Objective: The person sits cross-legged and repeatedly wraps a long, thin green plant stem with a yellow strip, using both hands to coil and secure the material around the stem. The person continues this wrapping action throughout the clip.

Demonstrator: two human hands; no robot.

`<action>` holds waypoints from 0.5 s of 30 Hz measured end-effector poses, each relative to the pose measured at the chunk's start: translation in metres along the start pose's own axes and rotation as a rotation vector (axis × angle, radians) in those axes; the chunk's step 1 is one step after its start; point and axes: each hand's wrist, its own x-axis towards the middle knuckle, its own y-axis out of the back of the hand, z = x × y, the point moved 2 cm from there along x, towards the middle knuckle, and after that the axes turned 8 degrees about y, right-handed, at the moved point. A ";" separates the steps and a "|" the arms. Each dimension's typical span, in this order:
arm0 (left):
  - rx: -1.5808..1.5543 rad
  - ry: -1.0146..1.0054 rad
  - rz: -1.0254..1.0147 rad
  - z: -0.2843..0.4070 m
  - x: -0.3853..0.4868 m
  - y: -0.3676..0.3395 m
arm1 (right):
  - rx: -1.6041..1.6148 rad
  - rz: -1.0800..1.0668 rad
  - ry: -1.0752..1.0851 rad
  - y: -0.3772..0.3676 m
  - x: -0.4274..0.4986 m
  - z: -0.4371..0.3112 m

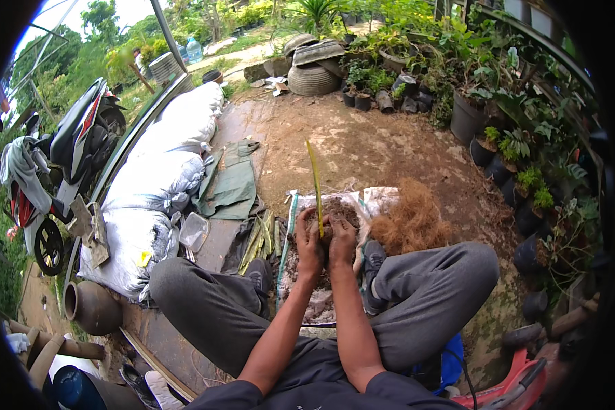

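Both my hands are cupped together in front of me, low between my knees. My left hand and my right hand press around a clump of dark soil, mostly hidden by the palms. Out of the clump rises a long yellow-green plant cutting, nearly upright. Beneath the hands lies a white woven sack with a green edge, spread on the ground. Loose soil is heaped on it. Just right of the sack sits a tangle of brown coconut fibre.
More cuttings lie left of the sack, near a clear plastic container and a green cloth. Stuffed white sacks line the left side. Potted plants border the right. A clay pot lies tipped at lower left.
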 end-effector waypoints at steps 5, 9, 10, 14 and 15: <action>-0.530 0.307 0.005 -0.012 0.003 0.003 | 0.023 -0.064 -0.044 -0.007 0.002 0.011; -0.686 0.521 -0.006 -0.025 0.006 0.009 | 0.033 -0.077 -0.071 -0.008 0.000 0.015; -0.604 0.530 -0.001 -0.027 0.007 0.009 | 0.075 -0.009 -0.104 -0.005 0.000 0.015; -0.421 0.408 -0.102 -0.024 0.006 0.001 | 0.039 0.037 -0.012 0.001 0.002 0.006; -0.412 0.450 -0.107 -0.022 0.009 0.000 | 0.011 0.031 0.017 0.000 0.003 0.003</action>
